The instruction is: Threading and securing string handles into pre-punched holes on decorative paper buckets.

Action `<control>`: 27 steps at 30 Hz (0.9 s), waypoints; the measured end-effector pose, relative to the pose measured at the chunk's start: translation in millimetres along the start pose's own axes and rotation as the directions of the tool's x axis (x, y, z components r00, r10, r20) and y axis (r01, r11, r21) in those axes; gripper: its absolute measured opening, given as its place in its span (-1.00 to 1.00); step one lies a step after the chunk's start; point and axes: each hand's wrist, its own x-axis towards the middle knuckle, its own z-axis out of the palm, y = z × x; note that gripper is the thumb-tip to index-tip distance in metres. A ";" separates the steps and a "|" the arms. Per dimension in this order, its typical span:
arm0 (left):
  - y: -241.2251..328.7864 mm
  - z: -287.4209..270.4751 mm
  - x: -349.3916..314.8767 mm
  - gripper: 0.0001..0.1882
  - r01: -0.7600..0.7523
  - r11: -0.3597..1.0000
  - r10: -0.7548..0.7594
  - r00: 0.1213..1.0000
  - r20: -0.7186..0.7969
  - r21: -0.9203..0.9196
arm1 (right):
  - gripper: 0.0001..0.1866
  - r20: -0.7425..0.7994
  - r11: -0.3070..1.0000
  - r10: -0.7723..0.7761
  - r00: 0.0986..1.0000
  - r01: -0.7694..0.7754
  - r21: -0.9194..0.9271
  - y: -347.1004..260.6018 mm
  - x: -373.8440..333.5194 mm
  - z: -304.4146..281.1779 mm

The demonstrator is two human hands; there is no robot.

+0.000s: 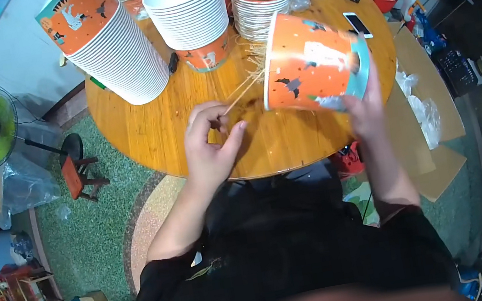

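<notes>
Your black-sleeved arms come up from below to the round wooden table (pixel 142 129). Your left hand (pixel 210 146) hovers over the table's near edge, fingers curled, thumb and forefinger pinching a thin wooden skewer (pixel 242 90) whose long axis runs up and right toward the tipped cup. Your right hand (pixel 364 107) grips an orange paper cup (pixel 310 65) with a teal rim band, laid on its side above the table's right part, base pointing left. More skewers (pixel 255 52) lie behind it. Three stacks of like cups (pixel 108 42) stand across the table's far side; a white phone (pixel 357 24) lies far right.
</notes>
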 end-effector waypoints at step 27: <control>-56.4 10.2 -47.0 -0.69 -0.021 0.915 -0.035 0.991 0.131 0.403 | -0.32 0.409 0.332 0.149 0.900 0.344 -0.878 -26.2 364.5 65.7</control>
